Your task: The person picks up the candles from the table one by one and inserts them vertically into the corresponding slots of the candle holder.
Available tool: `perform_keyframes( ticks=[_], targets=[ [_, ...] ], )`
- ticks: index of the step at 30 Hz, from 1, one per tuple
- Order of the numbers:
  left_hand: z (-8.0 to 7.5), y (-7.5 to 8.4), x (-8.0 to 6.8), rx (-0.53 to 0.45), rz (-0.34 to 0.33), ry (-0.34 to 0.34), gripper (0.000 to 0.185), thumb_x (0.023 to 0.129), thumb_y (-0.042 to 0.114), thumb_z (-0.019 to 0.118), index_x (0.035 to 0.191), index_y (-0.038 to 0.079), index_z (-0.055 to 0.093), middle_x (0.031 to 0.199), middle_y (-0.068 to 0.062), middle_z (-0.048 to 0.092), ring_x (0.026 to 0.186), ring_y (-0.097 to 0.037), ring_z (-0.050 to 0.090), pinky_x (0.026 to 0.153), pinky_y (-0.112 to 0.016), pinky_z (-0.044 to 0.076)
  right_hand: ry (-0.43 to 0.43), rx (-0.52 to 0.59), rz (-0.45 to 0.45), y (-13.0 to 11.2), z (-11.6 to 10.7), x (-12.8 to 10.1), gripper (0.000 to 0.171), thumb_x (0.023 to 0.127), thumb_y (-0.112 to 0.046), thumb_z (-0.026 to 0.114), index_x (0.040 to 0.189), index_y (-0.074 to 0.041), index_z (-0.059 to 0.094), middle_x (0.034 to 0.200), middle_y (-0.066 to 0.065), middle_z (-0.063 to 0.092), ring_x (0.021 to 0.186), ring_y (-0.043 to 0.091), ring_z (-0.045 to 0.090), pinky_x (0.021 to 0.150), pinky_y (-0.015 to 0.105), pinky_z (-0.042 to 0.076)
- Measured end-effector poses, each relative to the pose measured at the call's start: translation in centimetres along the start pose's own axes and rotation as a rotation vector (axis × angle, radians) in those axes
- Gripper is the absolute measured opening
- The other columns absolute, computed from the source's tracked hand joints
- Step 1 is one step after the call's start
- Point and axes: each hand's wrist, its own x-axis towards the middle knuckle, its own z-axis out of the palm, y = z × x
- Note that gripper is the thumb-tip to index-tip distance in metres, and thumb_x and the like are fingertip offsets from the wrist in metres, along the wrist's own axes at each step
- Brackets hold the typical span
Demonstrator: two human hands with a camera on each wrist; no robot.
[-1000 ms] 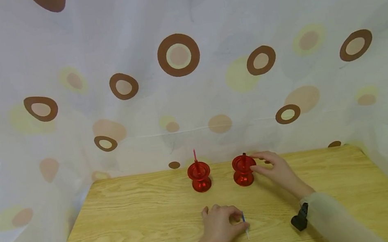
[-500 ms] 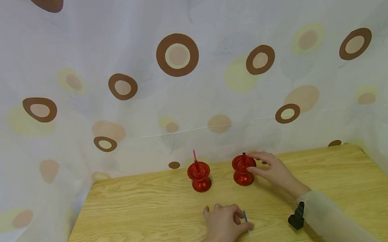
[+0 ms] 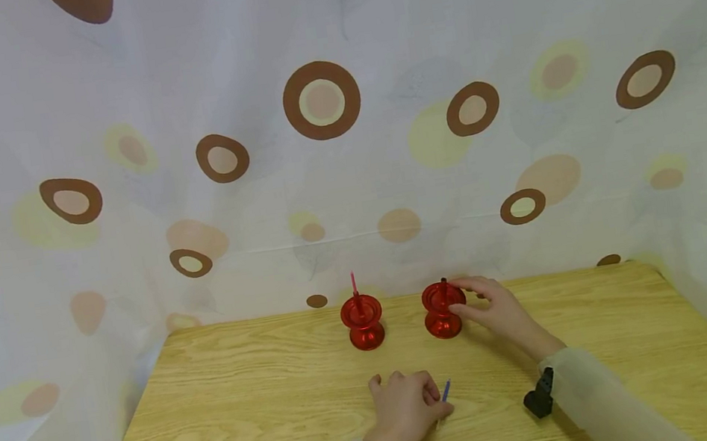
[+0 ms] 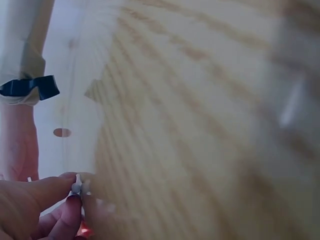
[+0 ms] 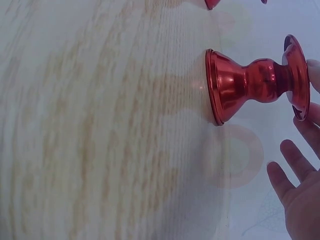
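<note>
Red and shiny, two stands sit side by side near the back of the table (image 3: pixel 248 386), with a gap between them. We see a thin pink stick (image 3: pixel 354 282) standing up in the left stand (image 3: pixel 367 335). The right stand (image 3: pixel 443 326) has a short post (image 3: pixel 444 287) with a dark top, and only that post pokes up from its dish. Our right hand (image 3: pixel 497 311) holds the right stand by the rim of its dish, with thumb and pointer finger, while its other fingers spread loose beside it. Closer to us, our left hand (image 3: pixel 404 411) pinches a small blue stick (image 3: pixel 446 390) between thumb and finger, low over the table. The blue stick leans, with its blue end up and away from us and its pale end down by the thumb. We can't tell if that pale end touches the wood. On our right wrist we have a black strap (image 3: pixel 539 395) over a pale sleeve (image 3: pixel 605 392). Behind the table hangs a white cloth (image 3: pixel 366 23) with brown rings and soft tan and yellow spots.
</note>
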Motion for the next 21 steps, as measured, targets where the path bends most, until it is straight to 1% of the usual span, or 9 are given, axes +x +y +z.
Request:
perform_keyframes(
  ticks=[4,7,11,14,17,21],
  targets=[
    [-0.3,0.0,0.1,-0.005,0.009,0.003,0.029,0.082,0.035,0.09,0.07,0.023,0.067,0.061,0.019,0.057,0.067,-0.004,0.051,0.099,-0.076,0.034,0.005,0.007,0.001,0.0,0.0,0.0,0.045,0.097,-0.018,0.076,0.139,-0.004,0.065,0.142,0.019,0.062,0.133,0.041,0.053,0.106,0.063,0.044],
    [-0.5,-0.1,0.2,-0.01,0.016,-0.005,0.027,0.083,0.033,0.09,0.069,0.023,0.068,0.061,0.019,0.057,0.066,-0.004,0.052,0.098,-0.077,0.034,0.009,0.009,0.004,0.0,0.1,-0.1,0.045,0.097,-0.017,0.076,0.138,-0.004,0.065,0.142,0.019,0.062,0.132,0.041,0.054,0.106,0.063,0.044],
    [-0.6,-0.5,0.5,0.002,0.025,0.002,0.026,0.083,0.029,0.088,0.066,0.025,0.069,0.06,0.019,0.055,0.068,-0.006,0.05,0.098,-0.077,0.033,0.007,0.013,0.014,-0.2,0.0,-0.1,0.045,0.097,-0.018,0.076,0.139,-0.004,0.065,0.143,0.019,0.062,0.133,0.041,0.053,0.107,0.063,0.044],
    [-0.7,-0.8,0.7,0.019,0.037,0.023,0.024,0.081,0.024,0.086,0.064,0.026,0.069,0.059,0.02,0.053,0.071,-0.008,0.048,0.099,-0.078,0.032,0.007,0.015,0.016,-0.1,0.0,-0.1,0.045,0.098,-0.019,0.075,0.139,-0.004,0.065,0.143,0.02,0.061,0.133,0.042,0.052,0.107,0.064,0.043],
    [-0.8,-1.1,0.9,-0.002,0.046,0.03,0.021,0.078,0.02,0.084,0.064,0.026,0.07,0.059,0.02,0.053,0.073,-0.008,0.048,0.101,-0.079,0.03,0.011,0.007,0.008,0.0,0.1,-0.1,0.046,0.098,-0.018,0.075,0.139,-0.004,0.064,0.144,0.02,0.061,0.133,0.042,0.053,0.106,0.063,0.044],
    [-0.9,-1.6,1.2,-0.073,0.059,0.026,0.015,0.08,0.02,0.084,0.07,0.026,0.073,0.063,0.022,0.055,0.077,-0.005,0.049,0.105,-0.081,0.026,0.011,0.006,0.007,0.2,0.2,-0.1,0.046,0.097,-0.018,0.076,0.14,-0.004,0.064,0.144,0.02,0.061,0.133,0.041,0.052,0.106,0.062,0.044]
  ],
)
